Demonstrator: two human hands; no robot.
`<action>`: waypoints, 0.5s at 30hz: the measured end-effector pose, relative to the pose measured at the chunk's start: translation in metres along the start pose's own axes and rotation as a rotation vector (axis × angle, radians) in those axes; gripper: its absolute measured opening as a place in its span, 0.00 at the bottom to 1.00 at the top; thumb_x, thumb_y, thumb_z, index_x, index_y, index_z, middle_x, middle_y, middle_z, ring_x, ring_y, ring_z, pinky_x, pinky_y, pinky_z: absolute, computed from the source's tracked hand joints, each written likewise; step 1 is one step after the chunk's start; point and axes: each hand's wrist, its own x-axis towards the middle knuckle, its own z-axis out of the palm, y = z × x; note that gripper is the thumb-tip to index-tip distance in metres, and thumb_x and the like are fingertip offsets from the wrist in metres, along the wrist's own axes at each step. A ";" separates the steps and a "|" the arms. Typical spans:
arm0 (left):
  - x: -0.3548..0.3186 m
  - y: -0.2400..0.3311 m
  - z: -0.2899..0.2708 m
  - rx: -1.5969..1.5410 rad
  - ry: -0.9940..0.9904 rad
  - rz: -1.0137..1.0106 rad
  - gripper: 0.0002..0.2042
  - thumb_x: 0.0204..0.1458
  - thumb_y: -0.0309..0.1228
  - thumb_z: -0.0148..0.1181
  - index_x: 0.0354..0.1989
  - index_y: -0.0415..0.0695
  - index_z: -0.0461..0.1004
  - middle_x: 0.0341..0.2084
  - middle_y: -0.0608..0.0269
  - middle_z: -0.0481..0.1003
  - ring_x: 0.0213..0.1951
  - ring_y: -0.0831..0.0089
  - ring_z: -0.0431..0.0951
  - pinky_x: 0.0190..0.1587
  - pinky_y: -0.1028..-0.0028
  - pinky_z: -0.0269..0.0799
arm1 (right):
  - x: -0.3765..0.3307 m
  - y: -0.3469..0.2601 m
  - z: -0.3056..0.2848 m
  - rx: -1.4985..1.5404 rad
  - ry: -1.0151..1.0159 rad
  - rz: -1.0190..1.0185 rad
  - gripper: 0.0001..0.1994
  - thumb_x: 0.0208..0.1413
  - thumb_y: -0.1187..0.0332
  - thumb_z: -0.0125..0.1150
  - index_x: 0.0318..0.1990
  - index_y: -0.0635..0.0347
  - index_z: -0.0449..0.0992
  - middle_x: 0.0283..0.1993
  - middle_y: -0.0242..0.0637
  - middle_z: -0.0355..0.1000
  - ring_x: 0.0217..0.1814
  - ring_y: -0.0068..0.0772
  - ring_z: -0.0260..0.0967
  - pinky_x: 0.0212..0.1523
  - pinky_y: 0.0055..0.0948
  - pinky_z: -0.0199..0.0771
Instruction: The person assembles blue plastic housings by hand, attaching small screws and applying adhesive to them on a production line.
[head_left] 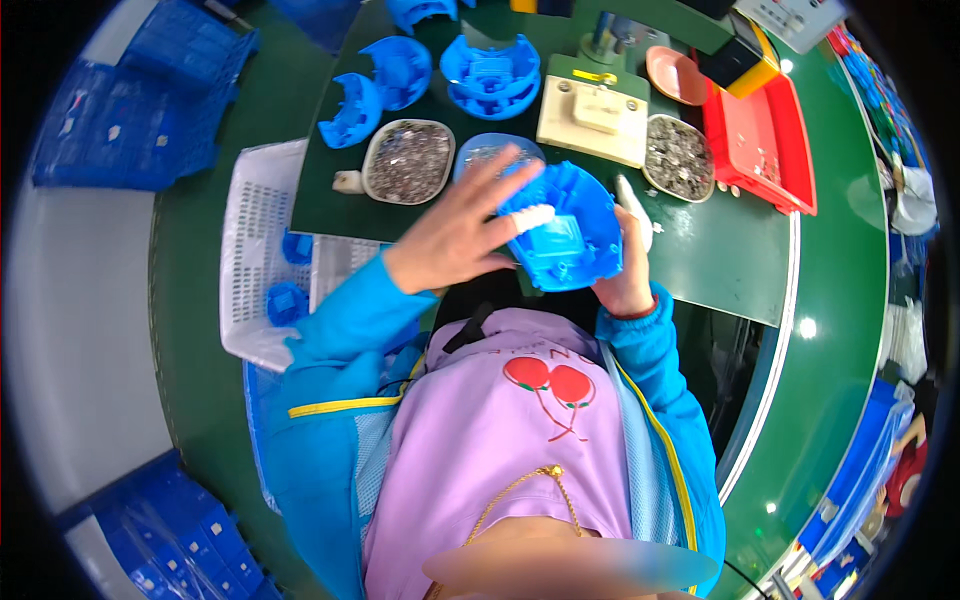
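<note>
My right hand grips a blue plastic shell by its right side, above the table's near edge. The shell's hollow inside, with a raised rectangle and posts, faces up. Over its left rim is my left hand, fingers spread, slightly blurred; one finger has a white covering, and whether it touches the shell I cannot tell. A white elongated thing shows by my right fingers. Just behind the shell stands a blue dish, partly covered by my left fingers.
Dishes of small metal parts flank a cream fixture block under a green press. More blue shells lie at the back left. A red tray is at right. A white basket stands left, below table height.
</note>
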 end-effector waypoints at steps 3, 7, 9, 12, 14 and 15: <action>-0.018 -0.002 0.043 -0.128 0.163 0.005 0.35 0.31 0.27 0.77 0.53 0.43 0.68 0.62 0.49 0.65 0.63 0.45 0.66 0.63 0.52 0.66 | -0.017 0.012 -0.007 -0.011 0.144 0.079 0.32 0.68 0.44 0.36 0.65 0.63 0.64 0.58 0.44 0.73 0.56 0.38 0.73 0.57 0.36 0.73; -0.029 0.019 0.052 -0.432 0.271 -0.410 0.32 0.37 0.27 0.77 0.50 0.36 0.65 0.47 0.50 0.75 0.49 0.49 0.79 0.52 0.60 0.76 | -0.037 -0.001 -0.051 -0.620 0.011 0.195 0.43 0.65 0.32 0.26 0.52 0.70 0.73 0.38 0.48 0.78 0.33 0.36 0.77 0.33 0.30 0.79; -0.037 0.017 0.071 -0.908 0.378 -0.635 0.28 0.47 0.35 0.73 0.51 0.33 0.65 0.42 0.50 0.75 0.41 0.68 0.81 0.40 0.71 0.81 | -0.039 0.011 -0.054 -0.963 0.251 -0.036 0.42 0.66 0.35 0.26 0.52 0.71 0.73 0.38 0.47 0.78 0.36 0.37 0.77 0.34 0.30 0.78; -0.039 0.012 0.074 -1.217 0.266 -0.799 0.30 0.51 0.42 0.71 0.52 0.31 0.66 0.42 0.55 0.75 0.37 0.72 0.80 0.32 0.76 0.80 | -0.042 0.022 -0.031 -0.920 0.150 -0.351 0.28 0.70 0.54 0.43 0.66 0.70 0.60 0.56 0.49 0.70 0.56 0.36 0.70 0.53 0.32 0.72; -0.038 0.012 0.075 -1.217 0.196 -0.849 0.31 0.51 0.43 0.71 0.52 0.31 0.66 0.41 0.55 0.75 0.37 0.72 0.80 0.32 0.76 0.79 | -0.042 0.030 -0.015 -0.772 0.091 -0.388 0.33 0.63 0.66 0.58 0.69 0.72 0.52 0.62 0.52 0.64 0.65 0.36 0.62 0.66 0.34 0.61; -0.038 0.011 0.077 -1.198 0.143 -0.900 0.31 0.50 0.44 0.71 0.52 0.31 0.66 0.40 0.55 0.76 0.36 0.73 0.80 0.32 0.76 0.79 | -0.039 0.033 -0.012 -0.814 0.103 -0.410 0.36 0.59 0.65 0.64 0.68 0.74 0.53 0.64 0.53 0.63 0.64 0.37 0.64 0.64 0.34 0.64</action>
